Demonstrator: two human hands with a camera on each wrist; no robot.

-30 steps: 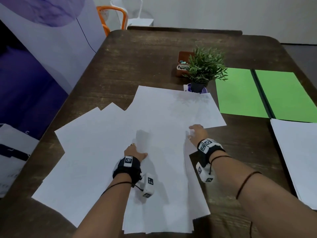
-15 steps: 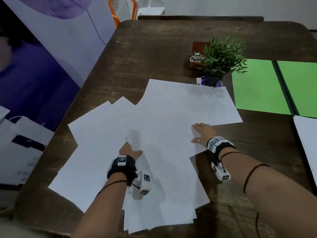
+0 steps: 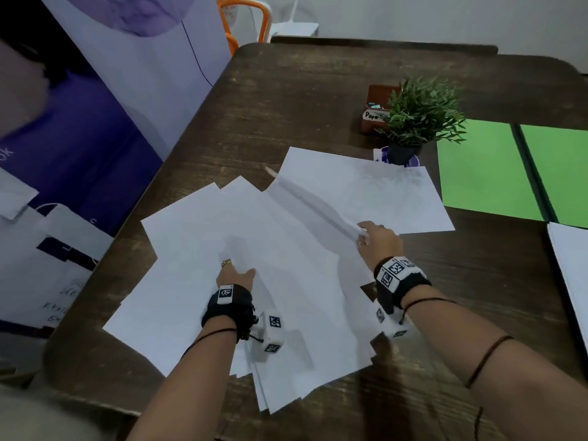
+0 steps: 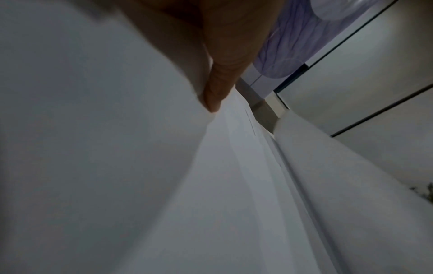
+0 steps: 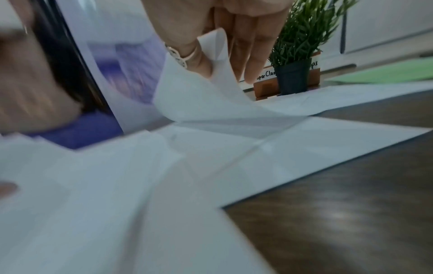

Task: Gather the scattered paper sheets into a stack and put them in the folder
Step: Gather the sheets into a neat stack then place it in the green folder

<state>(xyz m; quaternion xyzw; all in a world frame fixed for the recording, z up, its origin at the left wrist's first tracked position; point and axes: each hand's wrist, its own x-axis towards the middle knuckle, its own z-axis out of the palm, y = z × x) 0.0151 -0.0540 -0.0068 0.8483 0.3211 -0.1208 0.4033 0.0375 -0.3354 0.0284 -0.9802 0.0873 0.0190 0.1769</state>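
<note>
Our right hand point(image 3: 377, 240) pinches the corner of one sheet point(image 5: 211, 89), lifting it off the loose spread of paper sheets point(image 3: 286, 281) at the centre of the frame; our left hand point(image 3: 235, 275) has its fingers tucked under a raised sheet, the grip hidden. The green folder point(image 3: 490, 173) lies open at the right on the bench point(image 3: 302, 100). A one-corner pull could crease the sheet, or drag neighbours towards the lower edge
</note>
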